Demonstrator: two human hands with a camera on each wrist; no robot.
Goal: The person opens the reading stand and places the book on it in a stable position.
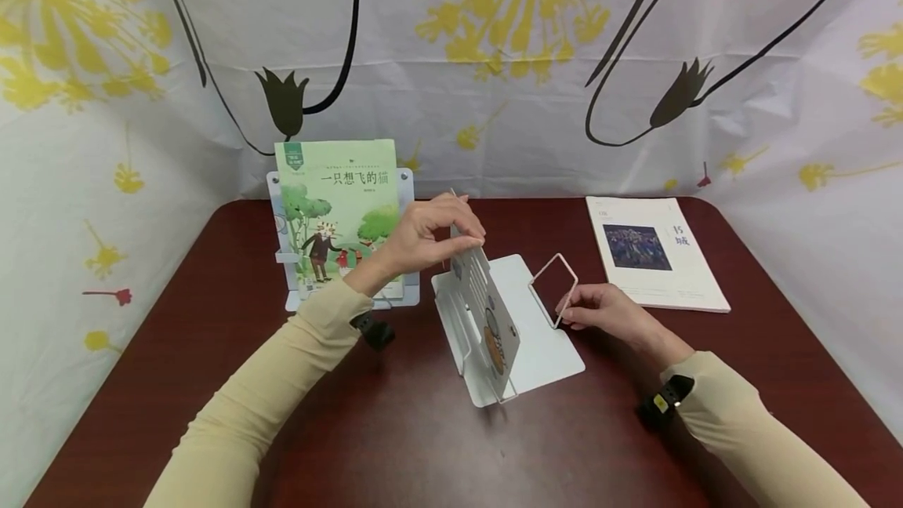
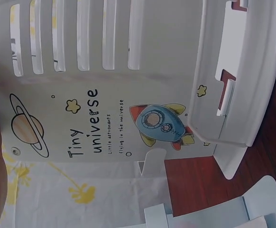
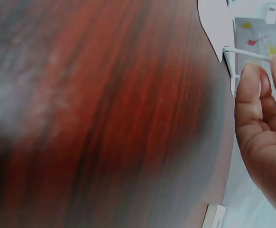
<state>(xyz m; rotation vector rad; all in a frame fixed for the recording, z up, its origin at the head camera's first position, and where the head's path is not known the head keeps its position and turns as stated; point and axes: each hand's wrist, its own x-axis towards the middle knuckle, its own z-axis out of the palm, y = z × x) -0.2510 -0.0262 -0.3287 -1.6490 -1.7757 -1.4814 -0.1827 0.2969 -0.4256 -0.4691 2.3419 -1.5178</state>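
Note:
A white metal book stand (image 1: 532, 343) stands at mid-table, its slotted back panel (image 2: 169, 61) raised from the flat base. Printed on that panel are a ringed planet, a rocket and the words "Tiny universe", seen in the left wrist view. My left hand (image 1: 437, 234) grips the panel's top edge between thumb and fingers. Behind the panel, a white wire support (image 1: 542, 306) sticks up from the base. My right hand (image 1: 610, 316) pinches this wire with thumb and fingertips, low at its right side; the wire's end runs between them in the right wrist view.
At the back left, a green picture book (image 1: 353, 218) leans on another white stand (image 1: 407, 257). A white paperback (image 1: 663, 284) with a dark cover picture lies at the back right. The dark red wooden table (image 1: 437, 453) ends at a printed cloth backdrop (image 1: 451, 116).

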